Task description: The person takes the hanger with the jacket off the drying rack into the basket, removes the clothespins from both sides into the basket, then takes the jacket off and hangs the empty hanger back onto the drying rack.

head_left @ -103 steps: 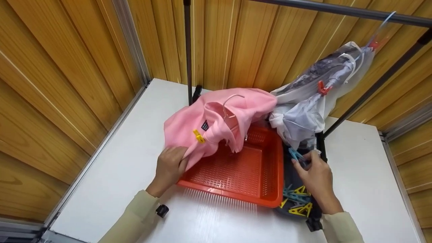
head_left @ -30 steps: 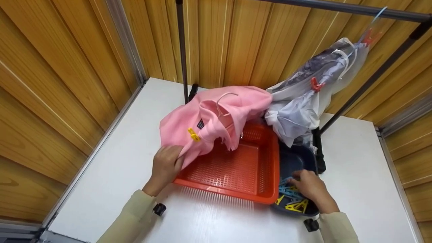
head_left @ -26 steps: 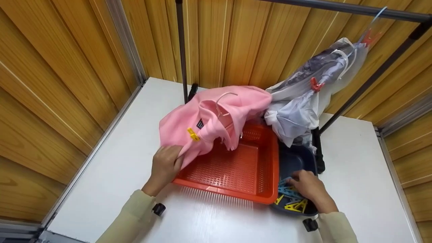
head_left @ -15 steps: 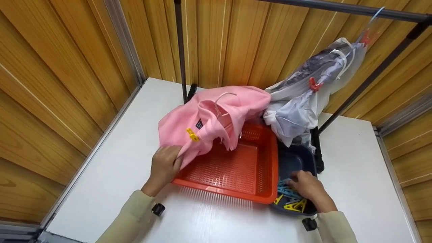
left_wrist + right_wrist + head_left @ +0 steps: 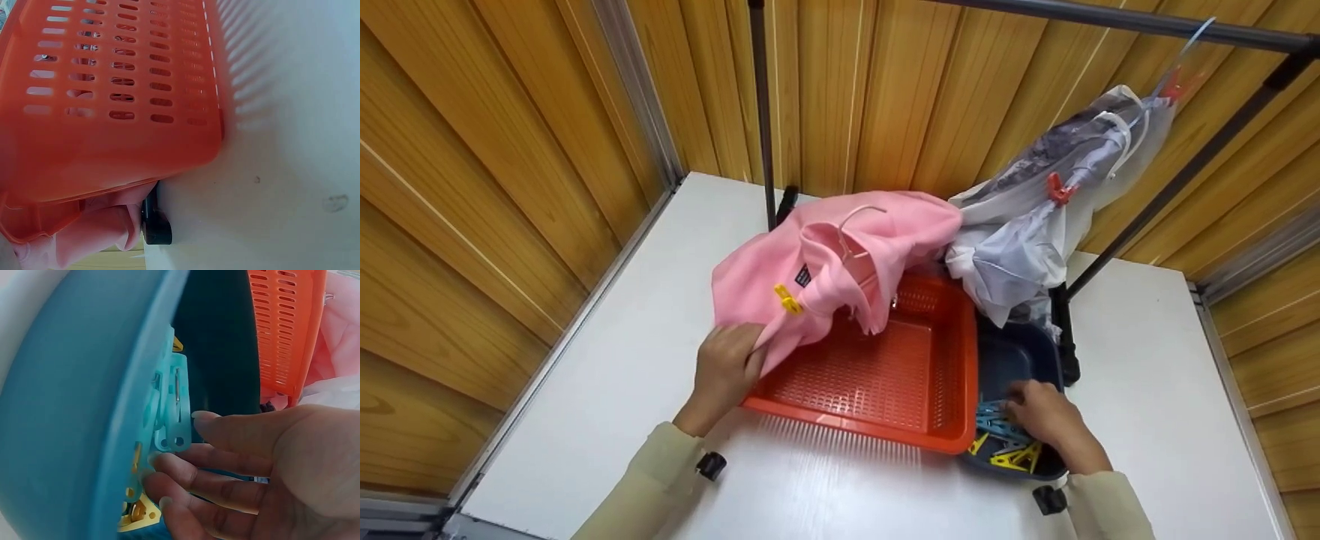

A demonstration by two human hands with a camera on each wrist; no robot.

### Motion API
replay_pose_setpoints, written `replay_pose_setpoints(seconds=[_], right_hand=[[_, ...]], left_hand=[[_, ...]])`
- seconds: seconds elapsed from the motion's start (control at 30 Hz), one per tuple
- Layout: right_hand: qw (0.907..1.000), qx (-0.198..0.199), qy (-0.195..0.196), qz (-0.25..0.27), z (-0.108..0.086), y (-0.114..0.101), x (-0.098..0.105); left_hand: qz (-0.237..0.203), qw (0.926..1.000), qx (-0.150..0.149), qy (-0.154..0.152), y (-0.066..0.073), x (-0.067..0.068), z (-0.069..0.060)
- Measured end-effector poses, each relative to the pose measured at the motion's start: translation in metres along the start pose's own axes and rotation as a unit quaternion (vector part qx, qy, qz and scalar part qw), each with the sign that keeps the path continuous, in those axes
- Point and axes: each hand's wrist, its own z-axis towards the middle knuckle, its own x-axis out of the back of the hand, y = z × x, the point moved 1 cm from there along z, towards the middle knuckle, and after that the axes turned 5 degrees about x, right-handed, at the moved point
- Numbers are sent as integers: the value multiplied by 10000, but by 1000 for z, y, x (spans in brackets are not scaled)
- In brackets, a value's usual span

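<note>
In the head view my left hand (image 5: 727,364) grips the edge of a pink garment (image 5: 757,289) near its yellow clothespin (image 5: 788,299). A pale hanger (image 5: 847,232) sticks out of the garment's neck. Partly beneath the garment stands a red perforated basket (image 5: 840,424). My right hand (image 5: 1050,420) reaches into a dark blue tub (image 5: 1012,352) holding several blue and yellow clothespins. In the right wrist view, its thumb and fingers are spread around the end of a light blue clothespin (image 5: 179,405); a gap shows between thumb and clothespin. The left wrist view shows no hand.
A black clothes rack (image 5: 1095,16) spans the back. From it hangs a white and grey garment (image 5: 1020,247) on a light blue hanger, with a red clothespin (image 5: 1060,190) on it. Wood-patterned walls (image 5: 510,150) enclose the white table (image 5: 622,360).
Earlier, my right hand held a blue clothespin over the tub's back; now it is down among the clothespins, its fingers shifted slightly in the last half second. The left hand keeps its grip.
</note>
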Motion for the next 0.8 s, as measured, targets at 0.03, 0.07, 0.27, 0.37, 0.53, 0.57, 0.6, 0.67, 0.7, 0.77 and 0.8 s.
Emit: replay_pose_setpoints(seconds=[0.03, 0.07, 0.27, 0.37, 0.53, 0.57, 0.6, 0.67, 0.7, 0.77, 0.8], right_hand=[[10000, 5, 37, -12, 0, 0, 1], [9999, 9, 100, -22, -1, -1, 1], [9979, 92, 644, -31, -1, -5, 5], [9956, 165, 921, 27, -1, -8, 8], [9907, 311, 1318, 105, -2, -10, 11], [9900, 332, 1365, 127, -2, -11, 11], [9893, 351, 1408, 148, -2, -11, 12], [9878, 390, 1492, 201, -3, -13, 13], [9871, 410, 1535, 222, -3, -13, 14], [9850, 435, 1649, 248, -3, -15, 15], [9838, 438, 1717, 271, -3, -15, 15]], left_hand=[[7, 10000, 4, 6, 0, 0, 0], [10, 10000, -6, 20, 0, 0, 0], [61, 10000, 0, 9, 0, 1, 0], [34, 10000, 2, 4, 0, 1, -1], [43, 10000, -9, 29, -1, 0, -1], [40, 10000, -23, 42, -1, 0, -2], [38, 10000, -27, 45, -1, 0, -1], [36, 10000, -31, 51, -1, 0, -2], [34, 10000, -30, 51, -1, 0, -1], [39, 10000, 2, 24, -1, 0, -1], [48, 10000, 31, 0, -1, 0, -1]])
